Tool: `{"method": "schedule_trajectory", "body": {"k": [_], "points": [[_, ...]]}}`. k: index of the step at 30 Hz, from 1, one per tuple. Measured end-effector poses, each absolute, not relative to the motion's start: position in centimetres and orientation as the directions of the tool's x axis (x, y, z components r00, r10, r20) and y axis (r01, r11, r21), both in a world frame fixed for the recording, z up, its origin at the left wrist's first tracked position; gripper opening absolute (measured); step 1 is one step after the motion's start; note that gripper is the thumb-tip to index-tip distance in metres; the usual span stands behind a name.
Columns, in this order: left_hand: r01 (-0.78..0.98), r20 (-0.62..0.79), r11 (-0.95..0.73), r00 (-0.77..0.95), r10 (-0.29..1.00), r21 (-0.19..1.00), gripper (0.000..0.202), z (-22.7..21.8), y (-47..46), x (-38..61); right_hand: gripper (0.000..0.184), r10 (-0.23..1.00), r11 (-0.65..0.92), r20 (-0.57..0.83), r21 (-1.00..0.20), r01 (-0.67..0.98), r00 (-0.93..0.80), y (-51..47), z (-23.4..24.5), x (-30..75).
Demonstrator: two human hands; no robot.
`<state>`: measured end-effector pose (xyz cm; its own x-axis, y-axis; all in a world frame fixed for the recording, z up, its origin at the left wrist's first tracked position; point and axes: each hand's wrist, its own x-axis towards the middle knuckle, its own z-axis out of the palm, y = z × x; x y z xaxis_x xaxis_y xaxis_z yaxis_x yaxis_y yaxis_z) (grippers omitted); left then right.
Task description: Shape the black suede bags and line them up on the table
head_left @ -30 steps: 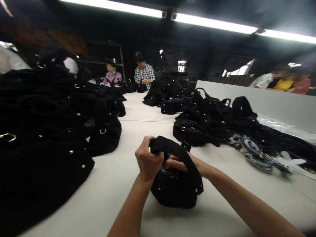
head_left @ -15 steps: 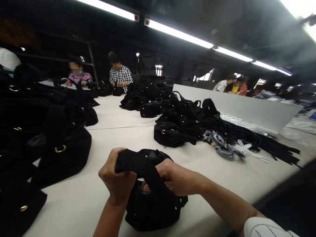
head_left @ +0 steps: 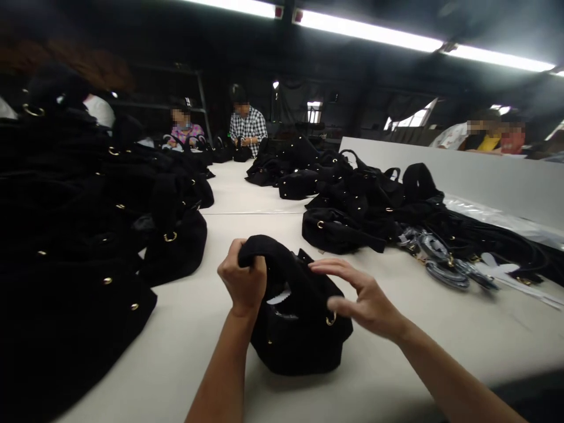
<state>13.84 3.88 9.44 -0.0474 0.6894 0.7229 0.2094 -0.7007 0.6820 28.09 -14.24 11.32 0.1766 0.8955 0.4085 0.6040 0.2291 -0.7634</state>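
Observation:
A small black handbag [head_left: 299, 341] with gold studs and a gold ring sits on the white table [head_left: 396, 346] right in front of me. My left hand [head_left: 243, 283] is closed in a fist around the bag's black strap [head_left: 268, 249] and holds it up. My right hand [head_left: 361, 296] hovers just to the right of the bag, fingers spread and holding nothing. Something pale shows inside the bag's mouth.
A big heap of black bags [head_left: 79, 235] fills the left side. More black bags [head_left: 352, 205], straps and wrapped metal parts [head_left: 445, 264] lie at the right, beside a white board [head_left: 484, 182]. Several people work at the far end and at the right.
My right hand has come out of the bag and opened beside it. The left hand keeps its grip on the strap. The camera has swung back to the right.

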Motion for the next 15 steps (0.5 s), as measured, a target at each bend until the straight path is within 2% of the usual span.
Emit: {"method": "schedule_trajectory", "body": {"k": [2,3,4,6,7,8,9,11,13,15], "points": [[0.23,0.723,-0.695,-0.064,0.688,0.682,0.006,9.4,3.5,13.9,0.093,0.924,0.211,0.368,-0.714,0.668,0.101,-15.3,9.2,26.8],[0.232,0.725,-0.696,-0.069,0.685,0.68,0.006,9.4,3.4,13.9,0.105,0.933,0.186,0.346,-0.691,0.699,0.094,-15.3,7.8,25.9],[0.23,0.731,-0.702,-0.074,0.678,0.674,0.006,9.3,3.3,13.9,0.105,0.914,0.179,0.385,-0.659,0.73,0.124,-15.0,6.3,24.9],[0.206,0.761,-0.735,-0.105,0.64,0.647,0.006,9.2,3.3,13.7,0.076,0.784,0.176,0.565,-0.601,0.78,0.258,-13.6,3.6,23.5],[0.192,0.771,-0.747,-0.136,0.622,0.637,0.005,9.2,3.5,13.5,0.057,0.721,0.236,0.641,-0.585,0.776,0.264,-12.9,2.7,23.1],[0.184,0.77,-0.747,-0.164,0.617,0.638,0.003,9.2,3.7,13.3,0.041,0.671,0.29,0.688,-0.585,0.757,0.275,-12.2,2.3,23.0],[0.176,0.758,-0.738,-0.196,0.622,0.651,0.003,9.3,3.9,13.1,0.033,0.653,0.341,0.704,-0.602,0.722,0.279,-11.8,2.5,23.1],[0.172,0.739,-0.72,-0.224,0.636,0.672,0.005,9.5,4.3,12.7,0.033,0.676,0.37,0.666,-0.678,0.636,0.316,-11.7,4.3,23.9],[0.165,0.753,-0.735,-0.182,0.632,0.657,0.012,9.7,4.5,12.3,0.036,0.689,0.325,0.617,-0.731,0.6,0.379,-12.3,7.5,25.2],[0.074,0.756,-0.754,-0.111,0.645,0.653,0.029,9.8,4.7,12.3,0.025,0.642,0.291,0.634,-0.721,0.629,0.43,-13.0,11.2,27.1]]}}
